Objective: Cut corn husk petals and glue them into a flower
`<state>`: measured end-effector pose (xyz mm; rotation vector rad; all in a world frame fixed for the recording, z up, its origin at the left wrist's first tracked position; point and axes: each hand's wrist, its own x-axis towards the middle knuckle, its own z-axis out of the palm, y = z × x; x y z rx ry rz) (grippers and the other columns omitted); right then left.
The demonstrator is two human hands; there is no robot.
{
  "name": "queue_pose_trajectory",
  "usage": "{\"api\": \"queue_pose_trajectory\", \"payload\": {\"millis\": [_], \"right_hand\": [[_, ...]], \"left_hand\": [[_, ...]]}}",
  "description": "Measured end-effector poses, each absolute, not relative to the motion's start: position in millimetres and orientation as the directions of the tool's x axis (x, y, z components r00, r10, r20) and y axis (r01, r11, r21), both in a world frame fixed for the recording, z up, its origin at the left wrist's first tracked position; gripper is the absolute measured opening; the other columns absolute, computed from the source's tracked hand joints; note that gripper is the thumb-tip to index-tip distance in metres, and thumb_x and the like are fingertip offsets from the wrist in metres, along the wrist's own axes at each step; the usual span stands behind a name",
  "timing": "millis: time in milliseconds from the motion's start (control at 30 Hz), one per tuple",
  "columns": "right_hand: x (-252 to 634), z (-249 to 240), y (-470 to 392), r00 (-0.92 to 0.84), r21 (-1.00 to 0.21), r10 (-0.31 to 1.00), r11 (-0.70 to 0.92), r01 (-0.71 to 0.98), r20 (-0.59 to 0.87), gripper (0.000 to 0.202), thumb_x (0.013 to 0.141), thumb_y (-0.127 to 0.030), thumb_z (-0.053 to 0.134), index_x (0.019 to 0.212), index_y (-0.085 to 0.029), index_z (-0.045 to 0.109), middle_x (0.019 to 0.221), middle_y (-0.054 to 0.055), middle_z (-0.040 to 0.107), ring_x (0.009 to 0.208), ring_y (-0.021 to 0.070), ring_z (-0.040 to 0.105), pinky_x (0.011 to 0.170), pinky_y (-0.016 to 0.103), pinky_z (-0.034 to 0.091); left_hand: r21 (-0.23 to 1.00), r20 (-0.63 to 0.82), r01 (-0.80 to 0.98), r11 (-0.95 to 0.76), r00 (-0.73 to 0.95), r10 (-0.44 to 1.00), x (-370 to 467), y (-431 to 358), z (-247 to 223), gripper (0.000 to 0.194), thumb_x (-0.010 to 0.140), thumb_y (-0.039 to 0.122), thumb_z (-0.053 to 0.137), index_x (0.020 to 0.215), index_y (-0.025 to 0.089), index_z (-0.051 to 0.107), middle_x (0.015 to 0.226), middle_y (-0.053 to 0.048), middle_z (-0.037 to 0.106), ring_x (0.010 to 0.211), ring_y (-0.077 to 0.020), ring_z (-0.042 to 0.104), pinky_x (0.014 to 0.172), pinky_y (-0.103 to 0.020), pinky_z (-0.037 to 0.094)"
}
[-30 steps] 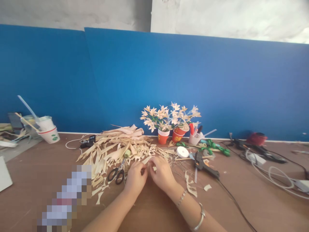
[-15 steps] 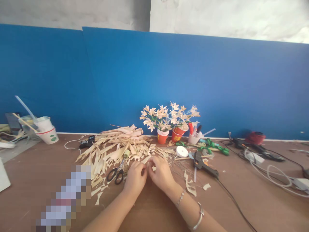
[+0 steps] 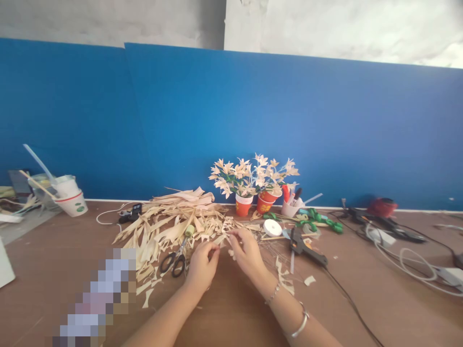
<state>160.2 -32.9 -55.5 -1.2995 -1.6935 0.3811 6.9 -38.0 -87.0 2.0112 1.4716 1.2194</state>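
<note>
**A:** ok what just changed? hands look different to me

**B:** yeah, fingertips were together half a second ago. Now the left hand [image 3: 203, 265] sits lower centre and the right hand [image 3: 249, 253] has moved off it, up and to the right, so there's a gap. My read: they're not both working one spot anymore.

**A:** holding anything?

**B:** Left thumb and fingers are bunched close, right ones loosely curled. Can't tell if either is clamped on something thin. Pale bits show beside the right thumb, but held or just lying there? No clue.

**A:** and the husks?

**B:** Scissors [image 3: 177, 254] first, just left of the left hand, tips to the upper right. The husks [image 3: 170, 217] are past them, left of centre. Pile's long axis is a slant, lower left to upper right, with the loose ends fanning lower left. Single strips point all over.

**A:** behind that?

**B:** Glue gun [image 3: 307, 249] right of centre, then white roll [image 3: 272, 228], then flowers [image 3: 242, 171] in front of the blue panel [image 3: 231, 111].
</note>
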Motion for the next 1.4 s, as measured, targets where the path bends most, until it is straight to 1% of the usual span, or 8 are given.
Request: {"api": "queue_pose_trajectory", "payload": {"millis": [67,200,333,467,667,1000,1167,1400], "right_hand": [[162.6,-58.5,-29.1,-0.01,-0.783,0.909,0.365,0.504,0.417,0.018,0.084,-0.026,0.049,0.088,-0.017,0.064,0.087,0.007,0.066,0.08,0.0195,0.06,0.071,0.031,0.047],[161.7,-64.2,-25.0,-0.045,-0.918,0.97,0.239,0.315,0.237,0.02,0.081,-0.031,0.053,0.09,-0.016,0.063,0.079,0.004,0.064,0.061,0.0148,0.059,0.054,0.027,0.048],[160.6,-65.5,-23.6,-0.098,-0.971,0.987,0.148,0.188,0.131,0.019,0.076,-0.032,0.057,0.084,-0.015,0.061,0.066,0.0,0.06,0.051,0.0109,0.054,0.046,0.022,0.045],[162.0,-65.5,-22.8,-0.094,-0.978,0.987,0.145,0.147,0.132,0.016,0.073,-0.031,0.061,0.075,-0.016,0.059,0.061,-0.001,0.058,0.05,0.0096,0.053,0.045,0.02,0.044],[160.0,-63.9,-24.4,-0.077,-0.976,0.989,0.138,0.167,0.126,0.014,0.074,-0.03,0.059,0.071,-0.016,0.058,0.057,-0.003,0.055,0.047,0.0086,0.049,0.044,0.02,0.042],[158.5,-62.7,-25.5,-0.077,-0.955,0.985,0.171,0.242,0.157,0.017,0.075,-0.031,0.059,0.067,-0.015,0.061,0.057,-0.001,0.059,0.048,0.0098,0.05,0.046,0.021,0.041],[158.5,-63.2,-26.0,-0.09,-0.96,0.983,0.175,0.218,0.159,0.019,0.075,-0.032,0.06,0.068,-0.015,0.061,0.059,0.0,0.057,0.05,0.0098,0.049,0.046,0.021,0.041],[158.4,-63.2,-26.4,-0.1,-0.971,0.983,0.17,0.165,0.155,0.017,0.073,-0.033,0.061,0.069,-0.016,0.06,0.059,-0.001,0.056,0.053,0.01,0.048,0.046,0.02,0.041]], "left_hand": [[0.727,0.422,0.561,-0.396,0.09,0.902,7.2,-37.7,-86.8,0.014,0.08,0.017,0.048,0.075,0.019,0.06,0.078,-0.004,0.064,0.075,-0.019,0.059,0.07,-0.03,0.046],[0.751,0.421,0.522,-0.404,0.094,0.902,8.1,-38.1,-85.8,0.015,0.081,0.02,0.046,0.078,0.02,0.06,0.079,-0.004,0.064,0.076,-0.0192,0.059,0.07,-0.031,0.046],[0.777,0.413,0.485,-0.401,0.088,0.907,8.7,-38.9,-83.5,0.015,0.081,0.021,0.045,0.078,0.019,0.06,0.078,-0.003,0.065,0.076,-0.0188,0.06,0.071,-0.031,0.047],[0.801,0.394,0.46,-0.383,0.076,0.916,9.4,-39.0,-82.1,0.016,0.081,0.024,0.047,0.076,0.019,0.061,0.077,-0.003,0.066,0.074,-0.0185,0.061,0.07,-0.03,0.048],[0.852,0.329,0.428,-0.302,0.01,0.944,10.1,-39.9,-83.2,0.018,0.077,0.025,0.055,0.091,0.018,0.062,0.074,-0.002,0.068,0.062,-0.0162,0.061,0.06,-0.028,0.049],[0.716,0.514,0.545,-0.436,0.011,0.858,7.6,-41.9,-82.2,0.017,0.078,0.018,0.051,0.085,0.019,0.067,0.08,-0.005,0.07,0.072,-0.0187,0.064,0.068,-0.032,0.051],[0.711,0.534,0.537,-0.454,0.008,0.846,7.2,-41.1,-82.3,0.018,0.078,0.019,0.051,0.084,0.019,0.068,0.082,-0.006,0.071,0.076,-0.0193,0.065,0.071,-0.033,0.052],[0.713,0.519,0.546,-0.44,0.01,0.855,7.9,-41.0,-79.9,0.016,0.077,0.02,0.052,0.077,0.018,0.068,0.074,-0.005,0.07,0.067,-0.018,0.064,0.065,-0.03,0.051]]}}
